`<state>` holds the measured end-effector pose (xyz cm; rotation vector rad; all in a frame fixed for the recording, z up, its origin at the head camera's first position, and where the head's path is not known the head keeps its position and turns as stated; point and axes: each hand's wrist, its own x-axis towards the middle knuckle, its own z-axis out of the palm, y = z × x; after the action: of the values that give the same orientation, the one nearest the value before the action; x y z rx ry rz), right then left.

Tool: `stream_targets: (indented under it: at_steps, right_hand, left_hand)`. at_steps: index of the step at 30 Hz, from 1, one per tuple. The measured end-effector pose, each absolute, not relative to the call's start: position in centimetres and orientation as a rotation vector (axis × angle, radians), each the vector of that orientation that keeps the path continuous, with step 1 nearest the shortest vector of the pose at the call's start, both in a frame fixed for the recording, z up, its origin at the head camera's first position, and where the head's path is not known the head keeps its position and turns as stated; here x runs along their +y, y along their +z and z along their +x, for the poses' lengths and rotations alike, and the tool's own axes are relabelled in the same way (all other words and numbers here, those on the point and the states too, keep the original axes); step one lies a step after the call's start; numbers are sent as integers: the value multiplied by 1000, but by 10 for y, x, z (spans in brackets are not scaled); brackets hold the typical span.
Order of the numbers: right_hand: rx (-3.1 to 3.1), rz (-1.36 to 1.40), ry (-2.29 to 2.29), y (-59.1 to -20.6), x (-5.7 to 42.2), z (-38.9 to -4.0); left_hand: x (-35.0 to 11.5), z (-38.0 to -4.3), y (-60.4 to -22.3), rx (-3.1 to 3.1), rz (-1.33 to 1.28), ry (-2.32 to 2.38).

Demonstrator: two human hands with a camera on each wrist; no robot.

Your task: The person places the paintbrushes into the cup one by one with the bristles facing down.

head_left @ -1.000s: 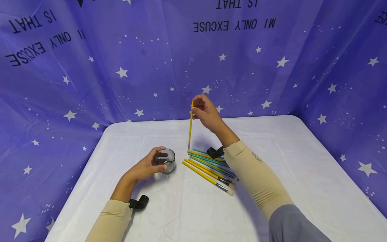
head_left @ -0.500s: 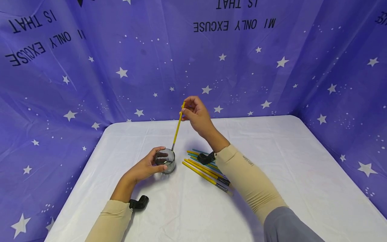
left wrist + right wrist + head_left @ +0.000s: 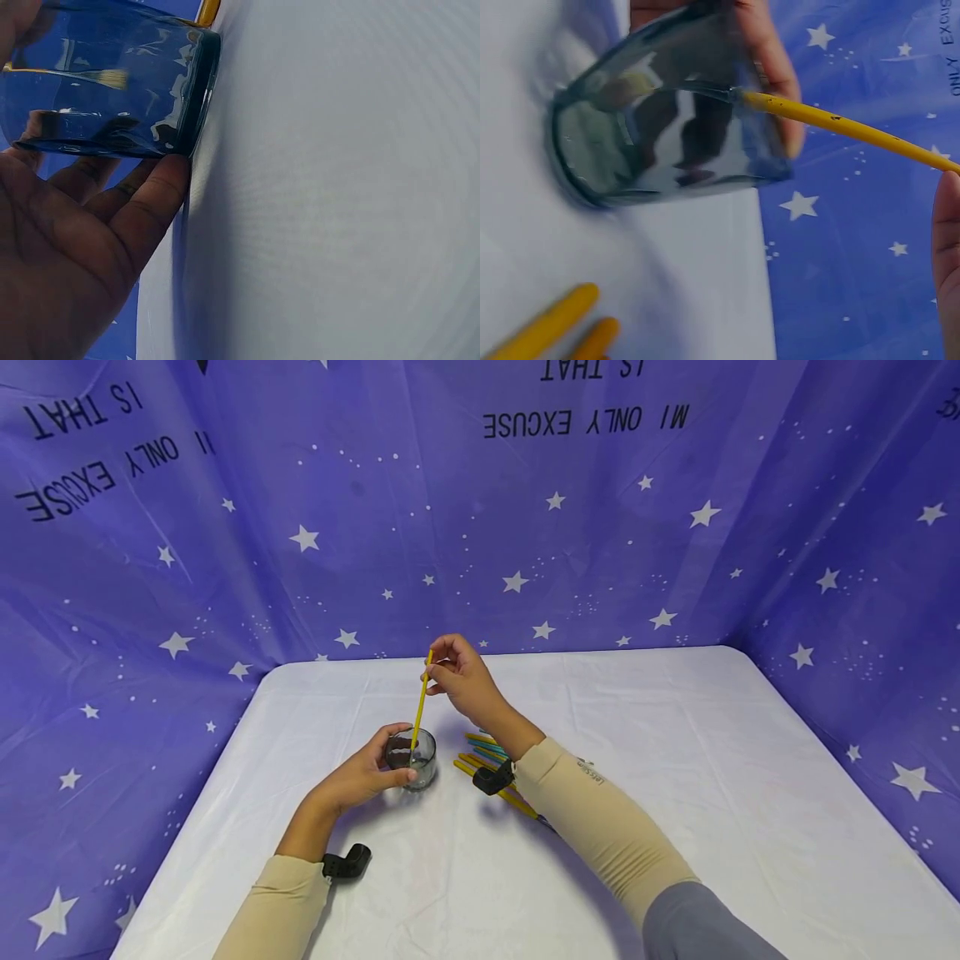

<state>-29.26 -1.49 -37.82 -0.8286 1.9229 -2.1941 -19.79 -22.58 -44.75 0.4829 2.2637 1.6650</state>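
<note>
A clear greyish drinking glass (image 3: 423,768) stands upright on the white-covered table. My left hand (image 3: 366,775) holds it from the left, thumb at the near side and fingers round the far side. Above the glass, my right hand (image 3: 467,681) pinches a yellow paintbrush (image 3: 422,706) near the top of its handle. The brush points bristles down, its lower end inside the glass. Through the glass wall in the left wrist view the pale bristles (image 3: 112,78) show, apart from the base. In the right wrist view the brush handle (image 3: 847,126) leans over the rim.
Several yellow and teal paintbrushes (image 3: 467,763) lie on the table (image 3: 675,760) to the right of the glass, partly under the right forearm. A purple star-printed curtain (image 3: 420,510) hangs behind and at both sides of the table.
My right hand has carried the yellow paintbrush left from above the loose brushes and lowered its bristle end into the glass. My left hand and the glass have stayed in place.
</note>
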Motion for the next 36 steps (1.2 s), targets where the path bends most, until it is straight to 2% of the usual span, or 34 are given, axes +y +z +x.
stream_targets:
  at_steps: [18, 36]
  right_hand:
    - [1975, -712, -2118, -402, -22, -295]
    - [2163, -598, -1768, -427, 19, -320]
  left_hand:
    - [-226, -198, -447, 2227, 508, 1696]
    - [-226, -198, -448, 2230, 505, 1702]
